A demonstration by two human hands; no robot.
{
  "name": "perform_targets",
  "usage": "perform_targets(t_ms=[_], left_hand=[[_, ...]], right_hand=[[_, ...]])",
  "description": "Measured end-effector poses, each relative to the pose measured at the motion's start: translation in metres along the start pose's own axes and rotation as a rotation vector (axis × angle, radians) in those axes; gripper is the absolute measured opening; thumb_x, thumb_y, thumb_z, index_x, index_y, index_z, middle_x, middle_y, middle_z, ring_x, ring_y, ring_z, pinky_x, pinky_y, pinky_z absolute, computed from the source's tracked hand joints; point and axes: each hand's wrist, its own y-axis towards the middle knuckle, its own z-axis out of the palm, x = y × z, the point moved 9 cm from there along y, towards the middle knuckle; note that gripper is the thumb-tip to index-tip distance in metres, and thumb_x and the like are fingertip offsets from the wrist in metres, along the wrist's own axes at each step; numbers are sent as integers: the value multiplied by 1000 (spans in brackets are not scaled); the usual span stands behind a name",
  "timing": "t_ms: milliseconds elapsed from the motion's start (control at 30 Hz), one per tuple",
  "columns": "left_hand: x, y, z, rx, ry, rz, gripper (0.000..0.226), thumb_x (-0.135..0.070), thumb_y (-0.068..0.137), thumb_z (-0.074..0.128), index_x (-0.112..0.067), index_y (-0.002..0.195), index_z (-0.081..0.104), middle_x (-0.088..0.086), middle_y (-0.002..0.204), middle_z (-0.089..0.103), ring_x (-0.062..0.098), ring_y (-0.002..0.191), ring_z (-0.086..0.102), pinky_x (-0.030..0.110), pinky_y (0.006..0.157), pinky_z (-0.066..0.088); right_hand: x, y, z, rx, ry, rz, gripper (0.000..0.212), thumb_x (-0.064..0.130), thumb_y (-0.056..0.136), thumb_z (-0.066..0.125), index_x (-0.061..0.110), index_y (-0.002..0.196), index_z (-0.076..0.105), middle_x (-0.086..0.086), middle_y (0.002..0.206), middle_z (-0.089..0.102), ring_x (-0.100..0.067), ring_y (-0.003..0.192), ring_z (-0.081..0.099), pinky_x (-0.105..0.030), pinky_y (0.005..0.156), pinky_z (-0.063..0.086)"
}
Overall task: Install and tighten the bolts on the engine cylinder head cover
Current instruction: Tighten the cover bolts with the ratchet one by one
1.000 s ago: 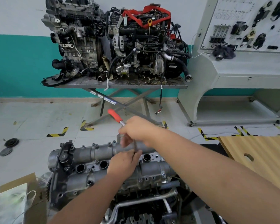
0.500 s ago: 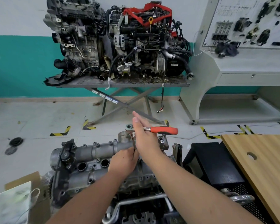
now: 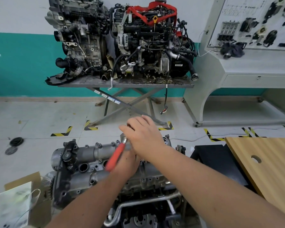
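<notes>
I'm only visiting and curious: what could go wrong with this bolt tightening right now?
The right hand spins the blurred red-handled ratchet wrench close over the left hand, so knuckles might get struck. The bolt is hidden beneath both hands on the grey metal cylinder head cover, so a slipping socket could go unnoticed.

Right hand [image 3: 145,137] hides the ratchet [image 3: 116,156] head.

Even, soft indoor light fills the scene with faint shadows and no glare. The red tool handle [image 3: 115,156] smears with motion blur; wide-angle distortion bends the edges.
</notes>
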Motion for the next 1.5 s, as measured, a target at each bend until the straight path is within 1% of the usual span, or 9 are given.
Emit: perform_targets(t_ms=[133, 300, 600, 800, 867, 967, 1233, 1367, 1500], left_hand=[[-7, 0, 4, 107, 249, 81, 28, -18, 105, 32, -12, 122, 53, 13, 110, 64, 34, 94, 63, 40, 71, 50], [1, -1, -13, 9, -239, 40, 40, -49, 100, 31, -21, 77, 49, -1, 71, 60, 21, 73, 58, 38, 67, 45], [1, 2, -82, -130, -1162, -305, 56, -65, 98, 33, -20, 105, 67, -3, 97, 77, 12, 85, 71, 37, 80, 51], [-53, 32, -110, 162, -670, -268, 20, -25, 93, 64, -7, 89, 70, 12, 90, 73, 23, 76, 66, 33, 73, 52], [-71, 35, -111, 245, -337, -128, 18, -22, 95, 57, -8, 93, 69, 8, 97, 75, 24, 79, 66, 33, 72, 51], [-105, 31, -110, 300, 64, 115, 25, -36, 99, 51, -14, 92, 61, 2, 92, 71, 19, 70, 62, 33, 63, 49], [-160, 7, -106, -91, 761, 747, 35, -51, 101, 44, -26, 76, 44, -9, 75, 49, 24, 80, 59, 33, 68, 31], [-136, -24, -126, -595, 541, 882, 35, -46, 91, 61, -22, 65, 64, -3, 90, 67, 22, 89, 65, 39, 79, 43], [-98, -7, -111, -368, -239, 522, 34, -42, 98, 40, -28, 86, 68, -3, 126, 61, 15, 113, 59, 35, 95, 43]], right_hand=[[1, 10, 17, 401, -108, 20, 49, 51, 102, 34, 27, 144, 41, -9, 120, 53, -32, 110, 51, -50, 102, 37], [4, 24, 18, 540, 18, -20, 43, 50, 106, 21, 30, 116, 58, 0, 98, 59, -24, 94, 59, -33, 65, 36], [-43, -1, 43, 316, 1035, 884, 31, 29, 99, 48, 12, 76, 61, -1, 56, 67, -19, 53, 60, -34, 62, 48], [-13, -34, 68, 271, 1101, 689, 38, 23, 86, 66, 26, 122, 54, 13, 94, 69, -9, 89, 67, -32, 78, 55], [-10, -56, 84, 351, 1024, 656, 4, 26, 101, 52, 29, 100, 54, 17, 72, 59, 2, 66, 54, -27, 63, 45], [-20, -81, 102, 404, 849, 704, 29, 39, 106, 40, 32, 78, 49, 12, 62, 56, 1, 57, 50, -29, 60, 40], [-33, -94, 124, 504, 601, 779, 37, 36, 105, 34, 18, 81, 56, 2, 79, 61, -27, 82, 58, -35, 70, 42], [-35, -93, 122, 399, 674, 843, 29, 26, 104, 40, 8, 96, 61, -10, 92, 65, -28, 84, 57, -35, 72, 43], [-37, -93, 116, 378, 694, 816, 20, 17, 99, 50, 6, 106, 65, -13, 100, 69, -30, 93, 64, -37, 80, 52]])
